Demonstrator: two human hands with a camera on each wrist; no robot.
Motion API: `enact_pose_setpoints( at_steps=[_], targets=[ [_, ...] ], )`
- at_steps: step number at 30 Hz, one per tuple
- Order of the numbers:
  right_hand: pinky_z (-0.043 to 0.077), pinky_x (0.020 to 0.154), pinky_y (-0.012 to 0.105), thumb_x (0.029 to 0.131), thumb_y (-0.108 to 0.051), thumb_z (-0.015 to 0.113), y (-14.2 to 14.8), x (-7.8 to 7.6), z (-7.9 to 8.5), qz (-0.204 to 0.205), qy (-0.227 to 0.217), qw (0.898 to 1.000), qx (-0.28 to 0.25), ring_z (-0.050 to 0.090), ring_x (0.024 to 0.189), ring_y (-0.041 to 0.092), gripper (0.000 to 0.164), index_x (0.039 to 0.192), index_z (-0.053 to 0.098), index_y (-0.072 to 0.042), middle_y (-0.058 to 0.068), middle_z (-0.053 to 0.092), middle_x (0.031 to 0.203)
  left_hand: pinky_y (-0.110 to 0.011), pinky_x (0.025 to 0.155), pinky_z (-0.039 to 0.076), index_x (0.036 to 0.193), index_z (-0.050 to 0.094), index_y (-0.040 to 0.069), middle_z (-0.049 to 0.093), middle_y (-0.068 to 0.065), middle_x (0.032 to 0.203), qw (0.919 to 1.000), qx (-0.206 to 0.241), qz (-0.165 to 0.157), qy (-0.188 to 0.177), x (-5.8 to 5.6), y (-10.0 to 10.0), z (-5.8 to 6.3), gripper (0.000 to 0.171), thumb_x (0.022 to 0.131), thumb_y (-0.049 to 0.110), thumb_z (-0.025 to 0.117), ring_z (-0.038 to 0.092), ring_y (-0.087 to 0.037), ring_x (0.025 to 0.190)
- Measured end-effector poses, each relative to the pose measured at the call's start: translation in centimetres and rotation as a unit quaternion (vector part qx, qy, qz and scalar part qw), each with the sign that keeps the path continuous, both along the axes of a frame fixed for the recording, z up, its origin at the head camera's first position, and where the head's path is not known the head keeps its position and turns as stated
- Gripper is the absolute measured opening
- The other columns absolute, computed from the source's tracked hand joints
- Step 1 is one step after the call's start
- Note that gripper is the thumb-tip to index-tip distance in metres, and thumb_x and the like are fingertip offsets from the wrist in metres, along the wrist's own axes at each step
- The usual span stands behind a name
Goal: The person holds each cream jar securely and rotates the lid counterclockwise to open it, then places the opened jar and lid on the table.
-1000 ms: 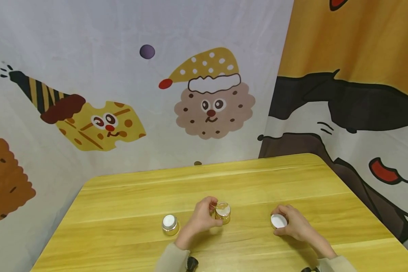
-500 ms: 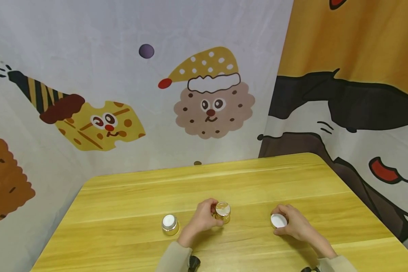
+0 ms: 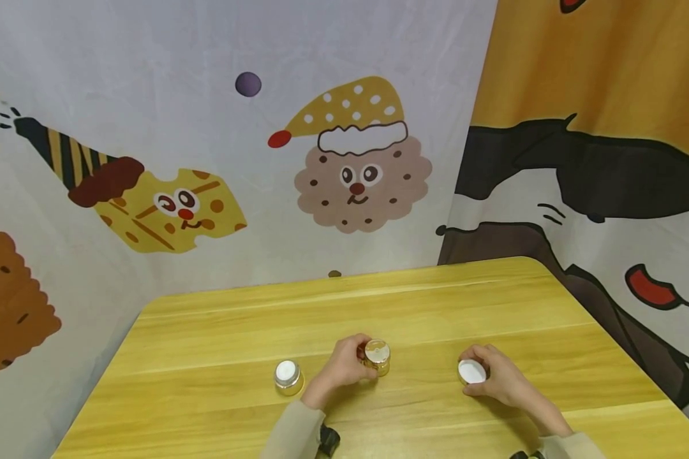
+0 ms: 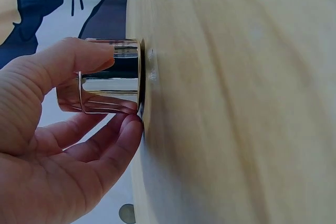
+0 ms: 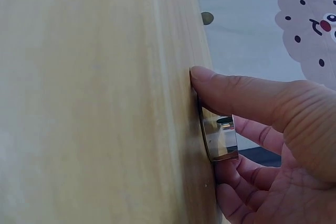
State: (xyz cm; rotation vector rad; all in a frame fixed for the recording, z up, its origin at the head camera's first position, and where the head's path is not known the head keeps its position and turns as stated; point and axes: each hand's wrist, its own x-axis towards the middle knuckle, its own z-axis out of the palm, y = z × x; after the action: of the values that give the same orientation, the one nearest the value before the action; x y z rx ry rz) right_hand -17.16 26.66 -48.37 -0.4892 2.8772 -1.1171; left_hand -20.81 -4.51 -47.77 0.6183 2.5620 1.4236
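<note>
- The left hand (image 3: 344, 363) is curled part-way round a gold jar (image 3: 377, 358), thumb on one side and fingertips on the other, leaving its top uncovered
- That gold jar stands upright on the bench (image 3: 224, 331), near the middle of its width, its shiny flat top facing up
- In the left wrist view its sides look mirror-smooth, with a thin seam line running round it, and its base meets the wood
- The right hand (image 3: 496, 377) holds a shallow gold cap (image 3: 472, 371) between thumb and fingers, the gap between them no wider than the cap
- The gold cap lies on the bench with its white inside facing up; the right wrist view shows its reflective outer wall, and the thumb tip reaches down to the wood
- The two hands are well apart, with bare wood between the gold jar and the gold cap
- A white-topped jar (image 3: 288, 377) stands upright to the left of the left hand, gold below with a silvery band under its white top, near the hand but untouched
- Light sleeves (image 3: 295, 435) cover both forearms, and a black strap (image 3: 328, 440) shows at the left wrist
- Behind the bench hangs a pale cloth (image 3: 195, 51) printed with a cheese wedge (image 3: 172, 217) and a cookie (image 3: 364, 182), both wearing hats
</note>
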Motion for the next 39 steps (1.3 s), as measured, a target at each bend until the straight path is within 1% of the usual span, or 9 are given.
enact_pose_setpoints(
  at_steps=[8, 13, 17, 21, 25, 30, 32, 36, 39],
  targets=[
    [0.037, 0.062, 0.022, 0.059, -0.015, 0.087, 0.0, 0.1, 0.1, 0.003, 0.005, 1.000, -0.001, 0.045, 0.078, 0.012, 0.047, 0.097, 0.061, -0.011, 0.004, 0.053, 0.092, -0.020, 0.063, 0.044, 0.102, 0.062, -0.004, 0.059, -0.002, 0.084, 1.0000, -0.003, 0.000, 0.006, -0.2, 0.0, -0.1, 0.045, 0.061, -0.004, 0.080, 0.047, -0.008, 0.071],
    [0.038, 0.063, 0.022, 0.059, -0.015, 0.087, 0.1, 0.1, 0.1, 0.009, 0.011, 1.000, 0.002, 0.045, 0.079, 0.012, 0.046, 0.097, 0.061, -0.011, 0.004, 0.053, 0.093, -0.020, 0.062, 0.043, 0.101, 0.063, -0.003, 0.060, -0.003, 0.085, 0.9998, -0.003, -0.004, 0.021, -0.3, -0.3, -0.3, 0.044, 0.061, -0.002, 0.081, 0.047, -0.007, 0.070],
    [0.038, 0.063, 0.022, 0.059, -0.015, 0.087, 0.1, 0.0, 0.1, 0.012, 0.007, 1.000, -0.001, 0.045, 0.079, 0.012, 0.046, 0.098, 0.061, -0.011, 0.004, 0.053, 0.094, -0.019, 0.061, 0.044, 0.100, 0.064, -0.002, 0.060, -0.004, 0.083, 0.9995, 0.002, -0.006, 0.030, -0.3, -0.6, -0.4, 0.043, 0.061, 0.000, 0.082, 0.047, -0.006, 0.069],
    [0.038, 0.063, 0.023, 0.060, -0.015, 0.087, 0.1, 0.0, 0.1, 0.011, 0.001, 1.000, 0.000, 0.045, 0.078, 0.012, 0.046, 0.097, 0.061, -0.011, 0.004, 0.053, 0.093, -0.019, 0.061, 0.046, 0.099, 0.064, -0.002, 0.061, -0.004, 0.083, 0.9995, 0.012, 0.000, 0.028, -0.3, -0.7, -0.3, 0.042, 0.061, 0.001, 0.082, 0.050, -0.006, 0.069],
    [0.038, 0.063, 0.022, 0.060, -0.015, 0.087, 0.1, 0.0, 0.0, 0.007, -0.010, 1.000, -0.006, 0.044, 0.078, 0.012, 0.046, 0.098, 0.061, -0.011, 0.004, 0.052, 0.093, -0.019, 0.065, 0.049, 0.100, 0.062, -0.001, 0.063, -0.004, 0.088, 0.9994, 0.026, 0.000, 0.022, -0.2, -0.8, 0.0, 0.043, 0.061, 0.000, 0.080, 0.055, -0.010, 0.074],
    [0.038, 0.063, 0.022, 0.060, -0.014, 0.087, 0.1, 0.0, 0.0, 0.007, -0.009, 1.000, -0.008, 0.044, 0.078, 0.012, 0.046, 0.097, 0.061, -0.011, 0.004, 0.052, 0.093, -0.020, 0.065, 0.050, 0.102, 0.060, -0.005, 0.064, -0.013, 0.091, 0.9988, 0.043, 0.001, 0.024, -0.1, -1.0, 0.3, 0.045, 0.061, 0.000, 0.079, 0.057, -0.015, 0.077],
    [0.038, 0.063, 0.022, 0.059, -0.014, 0.087, 0.1, 0.0, 0.0, 0.009, -0.005, 1.000, -0.007, 0.044, 0.078, 0.012, 0.046, 0.097, 0.061, -0.011, 0.004, 0.052, 0.093, -0.019, 0.065, 0.050, 0.102, 0.059, -0.005, 0.064, -0.013, 0.091, 0.9987, 0.045, 0.005, 0.024, -0.1, -1.1, 0.3, 0.045, 0.062, 0.000, 0.079, 0.057, -0.015, 0.077],
    [0.039, 0.063, 0.023, 0.059, -0.015, 0.087, 0.1, 0.0, 0.0, 0.009, -0.001, 1.000, -0.006, 0.044, 0.078, 0.011, 0.046, 0.097, 0.061, -0.011, 0.004, 0.052, 0.092, -0.020, 0.066, 0.051, 0.104, 0.059, -0.003, 0.063, -0.008, 0.091, 0.9981, 0.053, 0.014, 0.026, -0.1, -1.5, 0.4, 0.045, 0.062, 0.000, 0.076, 0.057, -0.014, 0.077],
    [0.040, 0.063, 0.023, 0.060, -0.015, 0.087, 0.1, 0.0, -0.1, 0.012, 0.001, 1.000, -0.009, 0.044, 0.078, 0.011, 0.046, 0.097, 0.061, -0.011, 0.003, 0.052, 0.092, -0.021, 0.067, 0.052, 0.103, 0.059, -0.003, 0.062, -0.005, 0.090, 0.9964, 0.074, 0.019, 0.036, 0.0, -1.8, 0.5, 0.044, 0.063, 0.001, 0.074, 0.057, -0.012, 0.077]
  ],
)
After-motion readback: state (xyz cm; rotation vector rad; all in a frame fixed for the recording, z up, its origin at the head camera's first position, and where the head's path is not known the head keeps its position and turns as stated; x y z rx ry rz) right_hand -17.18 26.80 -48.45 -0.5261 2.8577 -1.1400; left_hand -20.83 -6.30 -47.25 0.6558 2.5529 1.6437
